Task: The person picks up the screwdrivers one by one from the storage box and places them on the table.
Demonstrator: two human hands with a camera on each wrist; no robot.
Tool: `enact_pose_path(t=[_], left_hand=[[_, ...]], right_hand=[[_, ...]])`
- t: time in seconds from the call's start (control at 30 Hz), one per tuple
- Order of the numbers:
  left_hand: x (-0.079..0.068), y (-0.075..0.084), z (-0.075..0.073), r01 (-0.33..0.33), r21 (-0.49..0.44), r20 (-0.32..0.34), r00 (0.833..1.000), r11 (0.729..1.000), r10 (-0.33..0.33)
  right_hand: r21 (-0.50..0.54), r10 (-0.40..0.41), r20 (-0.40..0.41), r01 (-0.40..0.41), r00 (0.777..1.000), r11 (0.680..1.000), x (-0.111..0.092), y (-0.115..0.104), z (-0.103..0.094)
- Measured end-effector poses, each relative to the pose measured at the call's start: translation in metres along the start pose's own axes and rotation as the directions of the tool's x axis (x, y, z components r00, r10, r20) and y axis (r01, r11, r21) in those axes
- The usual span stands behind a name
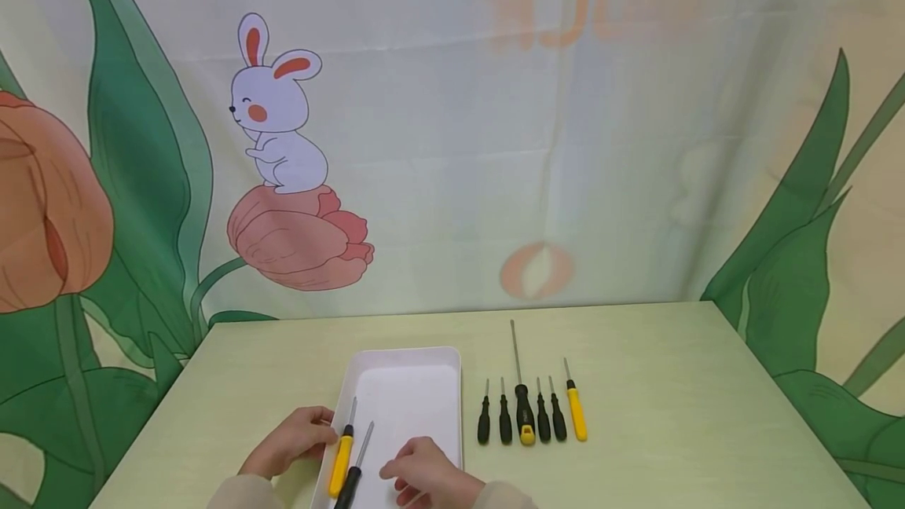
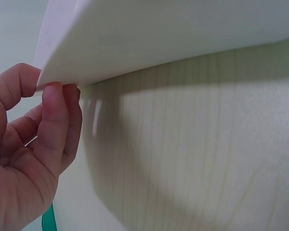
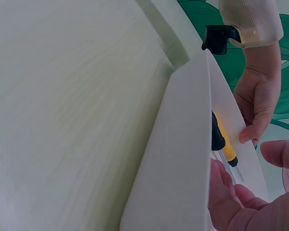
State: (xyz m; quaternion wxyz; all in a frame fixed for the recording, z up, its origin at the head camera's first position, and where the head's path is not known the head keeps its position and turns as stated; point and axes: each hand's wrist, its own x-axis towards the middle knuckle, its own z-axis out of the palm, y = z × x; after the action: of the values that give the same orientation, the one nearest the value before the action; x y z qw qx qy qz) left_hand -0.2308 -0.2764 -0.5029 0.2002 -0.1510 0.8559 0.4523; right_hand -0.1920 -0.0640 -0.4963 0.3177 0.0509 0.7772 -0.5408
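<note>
A white tray (image 1: 444,353) lies on the table with two screwdrivers along its left side. One, a yellow-handled screwdriver (image 1: 341,463), is beside the left wall; the other, a black-handled screwdriver (image 1: 349,484), lies next to it. My left hand (image 1: 293,438) pinches the tray's left rim between thumb and fingers, as the left wrist view shows. Over the right part of the tray is my right hand (image 1: 427,474), its fingers loosely bent. In the right wrist view its thumb (image 3: 282,154) stands apart from the fingers, and I see nothing held between them.
Right of the tray, several screwdrivers stand in a row, tips away from me: small black screwdrivers (image 1: 505,424), a long black-and-yellow screwdriver (image 1: 525,411) and a yellow screwdriver (image 1: 577,415). A printed curtain (image 1: 438,179) hangs behind the pale wooden table (image 1: 672,415).
</note>
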Motion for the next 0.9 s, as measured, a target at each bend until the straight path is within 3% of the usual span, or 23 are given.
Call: enact_pose_path(t=[0.4, 0.9], left_hand=[[0.000, 0.001, 0.000, 0.003, 0.004, 0.009, 1.000, 1.000, -0.003], [0.001, -0.001, -0.002, -0.009, -0.002, 0.014, 1.000, 1.000, 0.009]], right_hand=[[-0.068, -0.011, -0.085, 0.005, 0.996, 0.998, 0.005, 0.003, 0.016], [-0.089, -0.076, -0.035, 0.073, 0.996, 0.993, 0.005, -0.002, 0.039]])
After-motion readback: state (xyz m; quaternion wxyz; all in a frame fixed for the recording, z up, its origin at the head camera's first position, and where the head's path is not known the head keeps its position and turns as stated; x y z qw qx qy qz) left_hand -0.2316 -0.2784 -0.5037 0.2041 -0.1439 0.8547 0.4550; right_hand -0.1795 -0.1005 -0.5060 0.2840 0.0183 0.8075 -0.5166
